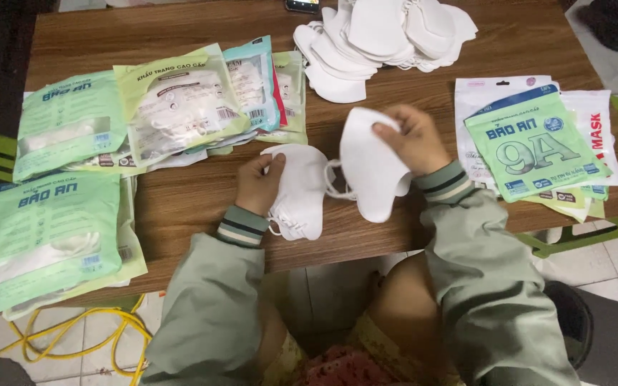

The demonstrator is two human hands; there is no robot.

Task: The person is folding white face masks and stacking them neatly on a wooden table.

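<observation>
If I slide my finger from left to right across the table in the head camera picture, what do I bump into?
Green filled packets → left hand → white mask it holds → second white mask → right hand → flat green packets.

Soft, even indoor light, fairly bright. Packets left of the left hand (257, 187) show mild glare. Slight overall softness.

Left hand (257, 184) pinching, right hand (410, 137) gripping, forearms apart

We hold two white masks (302, 189), one per hand; we count one loose heap of masks (380, 39) and one yellow cable (73, 343).
</observation>
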